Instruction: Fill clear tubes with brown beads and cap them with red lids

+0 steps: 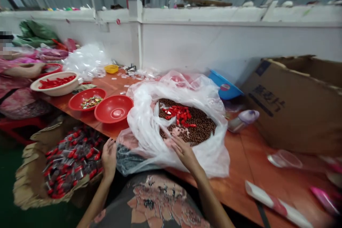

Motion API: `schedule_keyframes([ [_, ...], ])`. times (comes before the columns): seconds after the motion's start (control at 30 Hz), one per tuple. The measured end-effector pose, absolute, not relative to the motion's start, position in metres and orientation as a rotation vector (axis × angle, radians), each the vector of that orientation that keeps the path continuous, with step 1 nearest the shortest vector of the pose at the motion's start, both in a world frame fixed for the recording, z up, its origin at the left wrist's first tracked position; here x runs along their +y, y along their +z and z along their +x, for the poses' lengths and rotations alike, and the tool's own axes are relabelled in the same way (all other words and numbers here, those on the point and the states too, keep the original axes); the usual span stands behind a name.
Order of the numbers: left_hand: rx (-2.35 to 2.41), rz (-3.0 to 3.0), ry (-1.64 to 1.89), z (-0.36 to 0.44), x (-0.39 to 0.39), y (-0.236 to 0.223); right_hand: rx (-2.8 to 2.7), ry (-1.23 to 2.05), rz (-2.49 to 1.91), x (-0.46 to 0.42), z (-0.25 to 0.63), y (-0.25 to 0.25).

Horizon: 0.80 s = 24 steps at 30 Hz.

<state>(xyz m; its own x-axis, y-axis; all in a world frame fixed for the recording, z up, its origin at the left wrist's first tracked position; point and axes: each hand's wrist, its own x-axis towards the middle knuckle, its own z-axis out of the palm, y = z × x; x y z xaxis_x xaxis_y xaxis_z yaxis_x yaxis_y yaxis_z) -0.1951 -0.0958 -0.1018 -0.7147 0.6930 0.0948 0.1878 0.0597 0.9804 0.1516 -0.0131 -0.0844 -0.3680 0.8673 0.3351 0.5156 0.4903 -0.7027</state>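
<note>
A big clear plastic bag [149, 114] lies open on the orange table [240, 171], filled with small brown beads [200, 124] and a cluster of red pieces [180, 113] on top. My right hand [184, 153] rests on the bag's near rim, fingers stretched out flat beside the beads. My left hand [109, 158] hangs at the table's front edge next to the bag's lower left corner, fingers loosely curled; what it grips, if anything, is hidden. Below it stands an open carton [32, 171] full of small red-capped packets [71, 164].
Two red bowls [113, 108] [87, 99] and a cream bowl of red pieces [55, 83] stand to the left, near another person's arm [22, 69]. A blue basin [224, 85] and a large cardboard box [296, 103] stand to the right. A white wall runs behind.
</note>
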Motion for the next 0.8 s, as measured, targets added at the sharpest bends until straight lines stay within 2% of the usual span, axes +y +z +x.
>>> schedule_keyframes([
  [0.13,1.972,1.584,1.540,-0.161,-0.092,-0.072,-2.309,0.650,-1.136,-0.052,0.128,-0.077],
  [0.23,1.701,2.028,1.326,-0.133,-0.076,-0.054,-2.494,0.622,-1.168,-0.063,0.129,-0.073],
  [0.33,1.415,2.390,0.953,-0.107,-0.050,-0.050,-2.589,0.556,-1.259,-0.063,0.137,-0.075],
  [0.47,1.437,2.620,0.461,-0.096,-0.008,-0.058,-2.564,0.432,-1.562,-0.058,0.160,-0.085],
  [0.6,1.405,2.694,-0.020,-0.119,0.022,-0.061,-2.465,0.285,-1.746,-0.054,0.196,-0.100],
  [0.7,1.163,2.836,-0.103,-0.138,0.038,-0.061,-2.435,0.174,-1.653,-0.052,0.219,-0.111],
  [0.8,0.866,2.967,0.045,-0.143,0.052,-0.071,-2.391,0.103,-1.539,-0.052,0.227,-0.118],
])
